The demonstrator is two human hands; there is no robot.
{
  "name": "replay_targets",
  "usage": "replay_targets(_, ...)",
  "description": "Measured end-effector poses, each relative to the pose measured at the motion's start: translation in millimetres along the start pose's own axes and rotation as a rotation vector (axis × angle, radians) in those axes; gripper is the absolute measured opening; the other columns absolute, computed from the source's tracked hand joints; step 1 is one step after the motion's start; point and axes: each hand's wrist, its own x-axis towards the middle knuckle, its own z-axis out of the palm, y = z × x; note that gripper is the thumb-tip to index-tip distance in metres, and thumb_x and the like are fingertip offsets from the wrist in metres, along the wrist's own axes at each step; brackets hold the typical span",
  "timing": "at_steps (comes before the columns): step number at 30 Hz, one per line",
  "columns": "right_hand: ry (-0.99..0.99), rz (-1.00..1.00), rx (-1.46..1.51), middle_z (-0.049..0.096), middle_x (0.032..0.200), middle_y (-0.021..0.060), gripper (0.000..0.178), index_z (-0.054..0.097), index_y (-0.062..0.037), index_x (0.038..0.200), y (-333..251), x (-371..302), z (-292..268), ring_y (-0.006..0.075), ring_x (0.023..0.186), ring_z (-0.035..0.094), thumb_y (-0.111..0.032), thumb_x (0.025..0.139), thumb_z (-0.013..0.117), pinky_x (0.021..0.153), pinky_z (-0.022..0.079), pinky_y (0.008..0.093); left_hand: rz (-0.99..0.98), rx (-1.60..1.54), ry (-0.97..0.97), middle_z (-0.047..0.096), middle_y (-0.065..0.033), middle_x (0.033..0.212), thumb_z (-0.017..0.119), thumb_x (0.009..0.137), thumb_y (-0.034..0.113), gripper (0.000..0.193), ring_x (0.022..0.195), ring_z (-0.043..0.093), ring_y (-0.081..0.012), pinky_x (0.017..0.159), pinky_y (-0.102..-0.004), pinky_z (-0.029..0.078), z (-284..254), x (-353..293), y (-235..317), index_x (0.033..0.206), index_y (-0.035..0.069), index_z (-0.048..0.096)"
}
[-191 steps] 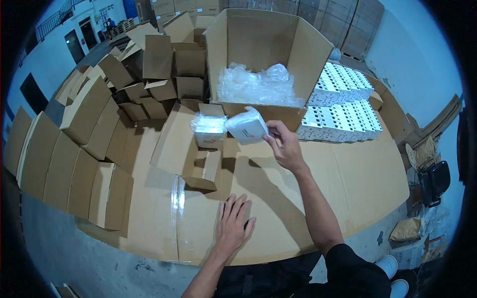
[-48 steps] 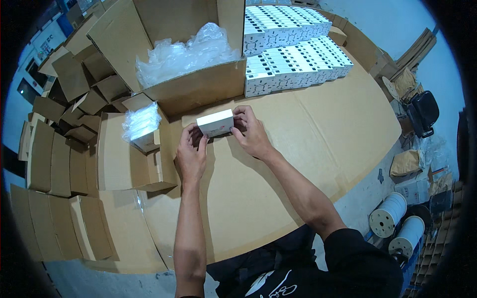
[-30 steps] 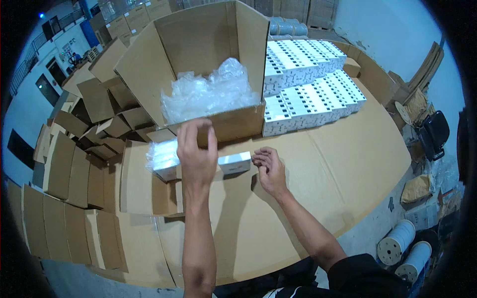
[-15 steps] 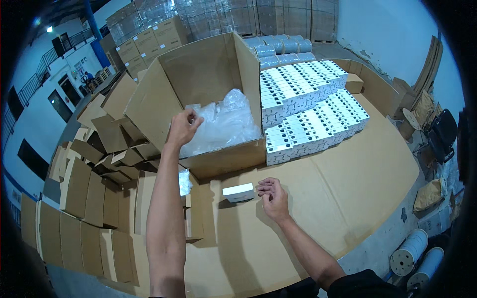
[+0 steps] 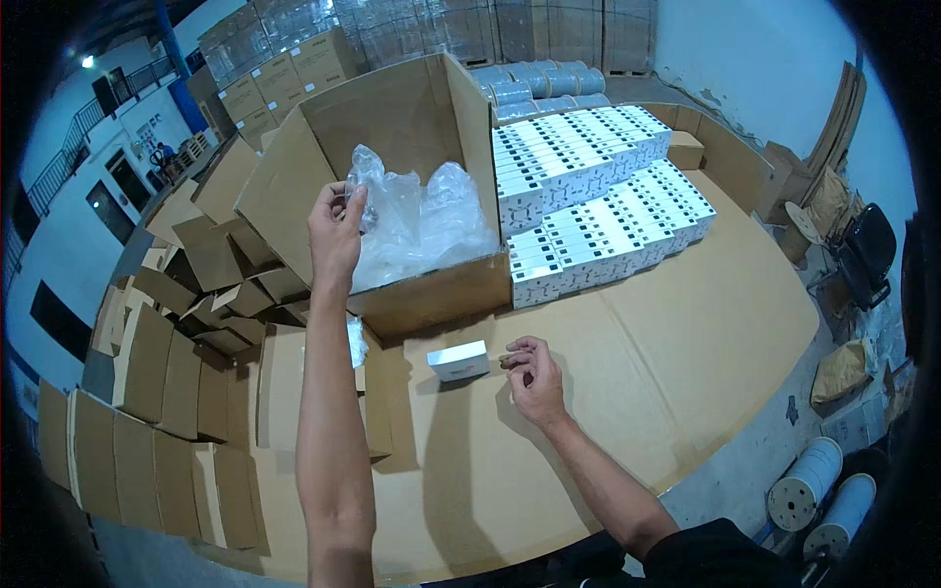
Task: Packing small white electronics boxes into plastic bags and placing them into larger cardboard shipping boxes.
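Note:
My left hand [image 5: 338, 220] is raised at the left side of a large open cardboard carton [image 5: 421, 304]. Its fingers are pinched on a clear plastic bag [image 5: 374, 181], lifted above a heap of similar bags [image 5: 453, 216] inside. A small white box [image 5: 459, 363] stands on the cardboard-covered table [image 5: 627, 392] in front of the carton. Just right of that box, my right hand [image 5: 536, 380] hovers low with loosely curled, parted fingers. It is apart from the box, and no held object shows clearly in it.
Stacked white boxes [image 5: 598, 235] fill the table right of the carton. A lower carton [image 5: 377, 421] with white plastic inside stands near my left forearm. Several open cartons [image 5: 147, 372] crowd the left. Cable spools [image 5: 806, 485] lie on the floor at lower right.
My left hand has closed on a plastic bag and pulled its upper end up and left. The right hand stays beside the white box. The view has shifted slightly.

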Motion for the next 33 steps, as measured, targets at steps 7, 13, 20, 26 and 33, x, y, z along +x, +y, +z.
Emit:
replay_targets(7,0.009,-0.148,0.013,0.056,0.118,0.0146,0.054,0.043,-0.0008,0.135,-10.7,-13.8,-8.4,0.0209,0.090,0.059,-0.017,0.088,0.066,0.077,0.053,0.0336,-0.009,-0.102,0.057,0.060,-0.0001,0.086,0.067,0.100,0.017,0.018,0.076,0.054,-0.0064,0.065,-0.0235,0.045,27.0,-136.6,21.8,0.106,0.000,0.064)
replay_targets(13,-0.063,-0.459,0.048,0.053,0.123,0.0141,0.080,0.041,-0.0018,0.136,-13.2,-22.2,-1.3,0.0218,0.097,0.058,-0.047,0.082,0.081,0.080,0.050,0.0343,-0.324,-0.152,0.033,0.061,0.0004,0.088,0.067,0.100,0.013,0.015,0.076,0.055,-0.0057,0.064,-0.0225,0.045,31.2,-260.3,-8.8,0.106,0.000,0.064)
replay_targets(20,-0.133,-0.306,-0.211,0.059,0.067,0.0124,0.022,0.063,0.0006,0.084,-23.7,-28.3,3.6,0.0215,0.058,0.055,-0.016,0.089,0.076,0.056,0.046,0.0358,-0.353,-0.143,0.069,0.063,0.0020,0.086,0.066,0.101,0.014,0.013,0.075,0.054,-0.0033,0.063,-0.0201,0.045,21.4,-281.6,-51.4,0.103,0.001,0.067)
replay_targets(26,-0.085,-0.152,-0.159,0.051,0.056,0.0062,0.027,0.060,0.0009,0.077,-21.8,-34.1,-10.8,0.0108,0.053,0.045,-0.016,0.096,0.070,0.050,0.038,0.0312,-0.563,-0.249,0.034,0.057,0.0048,0.078,0.063,0.103,0.017,0.012,0.067,0.049,-0.0016,0.057,-0.0206,0.041,2.3,-270.0,-43.4,0.101,0.005,0.066)
replay_targets(33,-0.044,-0.134,-0.154,0.049,0.056,0.0054,0.030,0.059,0.0009,0.078,-20.4,-37.0,-12.2,0.0101,0.053,0.042,-0.019,0.098,0.069,0.050,0.037,0.0315,0.086,0.317,-0.119,0.055,-0.0077,0.117,0.075,0.088,0.010,0.019,0.106,0.056,-0.0205,0.091,-0.0358,0.047,8.7,-277.3,-10.7,0.104,0.002,0.069)
